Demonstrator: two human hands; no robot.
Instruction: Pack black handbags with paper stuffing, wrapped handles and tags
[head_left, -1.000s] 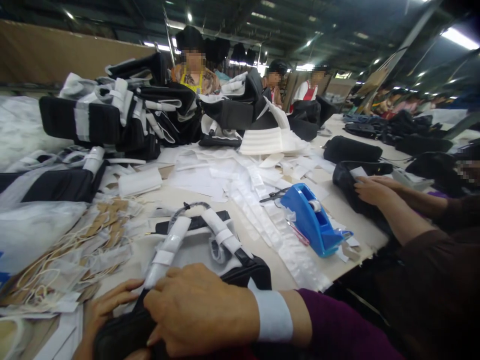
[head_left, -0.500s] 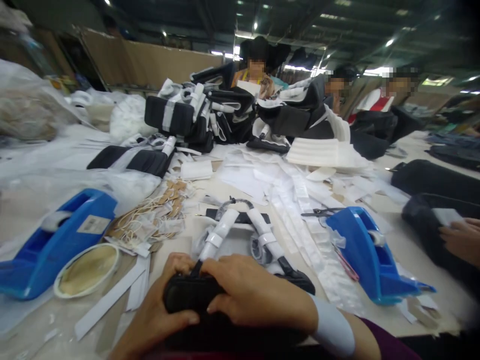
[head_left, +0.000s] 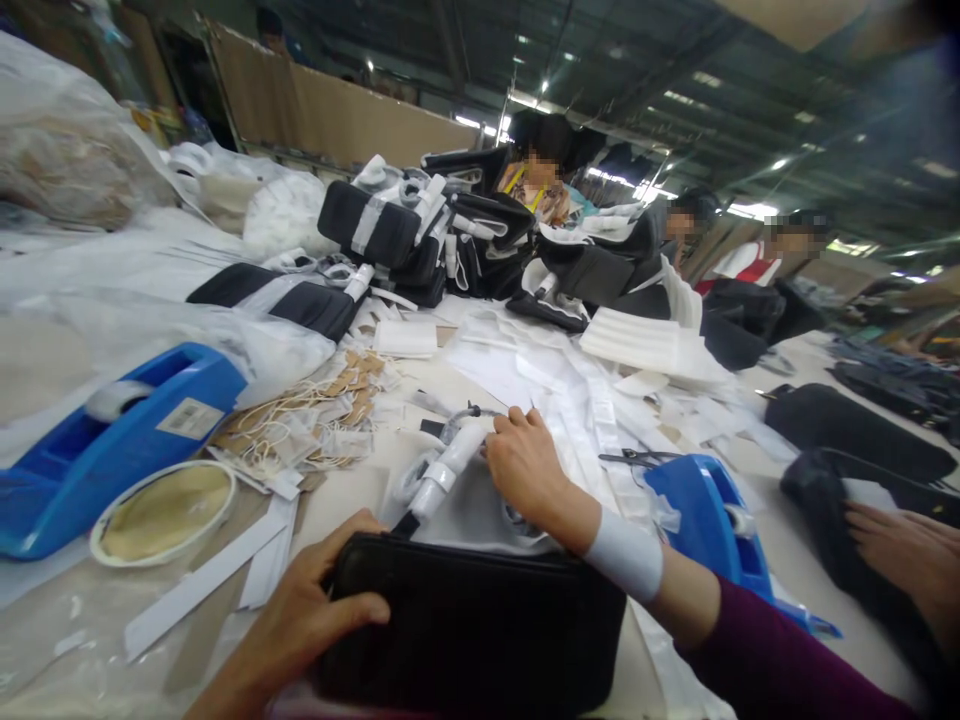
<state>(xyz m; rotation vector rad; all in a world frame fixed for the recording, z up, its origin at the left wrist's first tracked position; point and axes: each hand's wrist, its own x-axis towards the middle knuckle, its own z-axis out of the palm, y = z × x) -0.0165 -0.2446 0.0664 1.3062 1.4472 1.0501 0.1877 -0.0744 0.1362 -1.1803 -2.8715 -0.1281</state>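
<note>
A black handbag [head_left: 480, 620] stands in front of me at the near table edge, its broad side facing me. My left hand [head_left: 330, 590] grips its upper left corner, thumb on the front and fingers behind. The bag's handle [head_left: 442, 470] rises behind the top edge, wrapped in white padding. My right hand [head_left: 529, 465] is closed around the right part of that handle, which the hand mostly hides. White sheet material [head_left: 472, 515] shows between the handle's sides.
Blue tape dispensers stand left [head_left: 180, 400] and right [head_left: 709, 510]. Nearby lie a round shallow container [head_left: 165, 515], strung brown tags [head_left: 352, 385] and scissors [head_left: 637, 458]. Wrapped black bags [head_left: 375, 225] are piled at the back. A co-worker's hand [head_left: 900, 545] rests on black material at right.
My right hand has left the bag's top edge and moved up and away to the handle. The bag now shows more of its front; my left hand still grips its corner.
</note>
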